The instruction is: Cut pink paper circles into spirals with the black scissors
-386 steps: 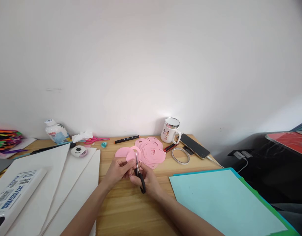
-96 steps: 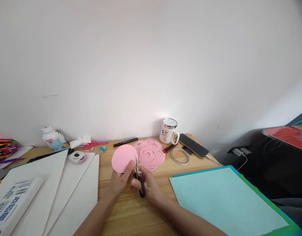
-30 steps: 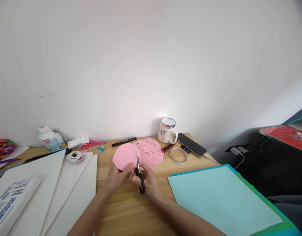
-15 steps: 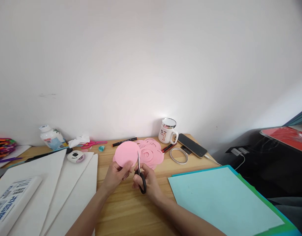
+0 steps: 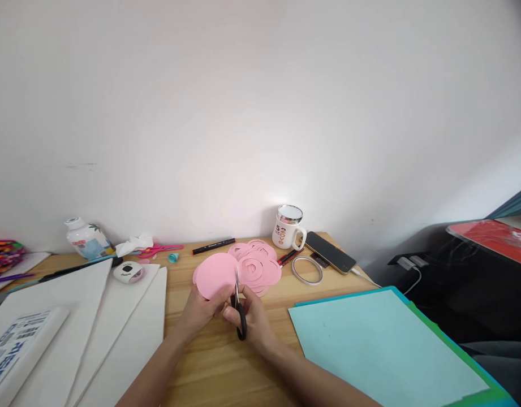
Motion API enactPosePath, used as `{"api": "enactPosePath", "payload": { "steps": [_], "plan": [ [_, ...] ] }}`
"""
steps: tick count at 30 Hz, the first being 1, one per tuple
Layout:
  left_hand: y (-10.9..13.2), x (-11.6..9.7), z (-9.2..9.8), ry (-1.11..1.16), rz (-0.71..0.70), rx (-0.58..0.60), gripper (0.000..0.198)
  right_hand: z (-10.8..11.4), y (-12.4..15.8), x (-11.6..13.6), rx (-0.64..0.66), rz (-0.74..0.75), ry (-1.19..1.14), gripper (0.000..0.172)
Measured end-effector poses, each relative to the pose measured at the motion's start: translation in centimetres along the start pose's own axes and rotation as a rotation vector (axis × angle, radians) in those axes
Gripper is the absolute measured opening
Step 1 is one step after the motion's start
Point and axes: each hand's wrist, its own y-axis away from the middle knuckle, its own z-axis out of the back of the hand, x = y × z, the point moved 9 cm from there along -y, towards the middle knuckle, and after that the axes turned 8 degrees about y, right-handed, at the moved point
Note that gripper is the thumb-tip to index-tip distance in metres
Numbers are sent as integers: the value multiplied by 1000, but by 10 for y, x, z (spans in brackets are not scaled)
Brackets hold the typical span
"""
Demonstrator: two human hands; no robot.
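Observation:
A round pink paper disc (image 5: 216, 275) is pinched at its lower edge by my left hand (image 5: 203, 308), thumb on top. My right hand (image 5: 252, 319) grips black-handled scissors (image 5: 240, 321), their blades pointing away from me at the disc's right edge. The two hands are close together above the wooden table (image 5: 226, 367). Behind the disc lies a pile of pink paper cutouts (image 5: 260, 265), some with curved or spiral cuts. Whether the blades have paper between them is hard to make out.
At the back stand a white mug (image 5: 288, 227) and a tilted white bottle (image 5: 88, 238). A black marker (image 5: 213, 246), pink scissors (image 5: 160, 249), a tape ring (image 5: 306, 271) and a phone (image 5: 330, 252) lie around. White sheets (image 5: 133, 333) cover the left, light-blue paper (image 5: 379, 350) the right.
The disc, both hands and the scissors have shifted slightly down and left in the picture. The disc now tilts flatter. Both hands keep their holds.

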Motion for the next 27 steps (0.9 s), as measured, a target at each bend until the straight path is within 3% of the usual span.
{"api": "enactPosePath", "payload": {
  "steps": [14,21,27],
  "plan": [
    [-1,0,1,13,1,25,28,1,-1,9,-14,44,12,42],
    [-6,10,5,-33,-5,67,35,5,-1,2,-22,8,49,39],
    [-6,6,9,-100,-3,50,40,6,1,1,-28,-27,85,34]
  ]
}}
